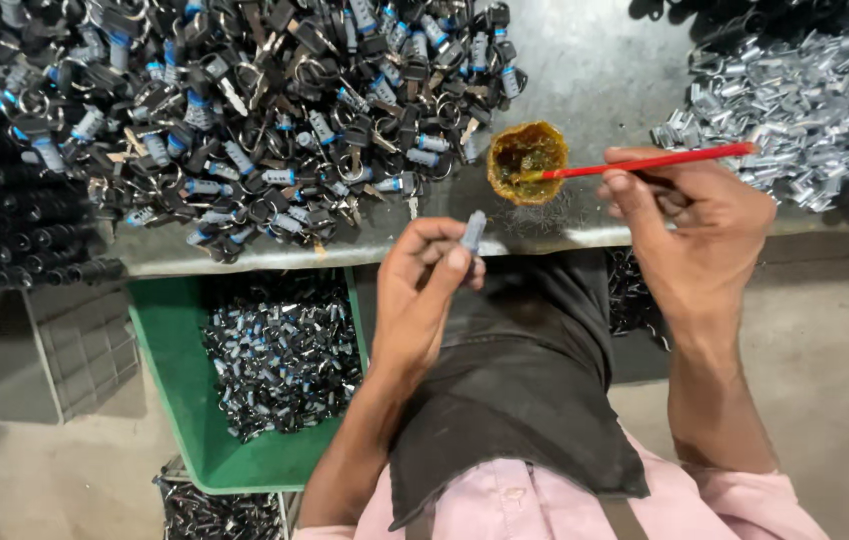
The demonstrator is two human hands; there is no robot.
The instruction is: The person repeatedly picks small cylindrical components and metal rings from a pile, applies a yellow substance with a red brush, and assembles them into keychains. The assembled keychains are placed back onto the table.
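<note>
Your left fingers [437,252] are pinched narrow around a small grey cylinder [473,231], which stands nearly upright out of your left hand [425,285] just at the near edge of the metal bench [585,60]. Far left on the bench lies a dark stack of black rods [5,220]; beside it spreads a big heap of black keyed lock parts [255,110] with grey barrels and rings. Below the bench edge, left of your hand, a green bin [170,370] holds more of the same small parts, and a grey crate [75,350] sits further left. A black cloth [515,370] covers your lap between your arms. Just beyond the cylinder sits a small yellowish cup of grease [528,160]. Your right hand [695,230] grips a red brush [660,162] like a pen, fingers closed on its handle, its tip dipped in the cup. At far right lies a pile of silvery metal pieces [805,110].
</note>
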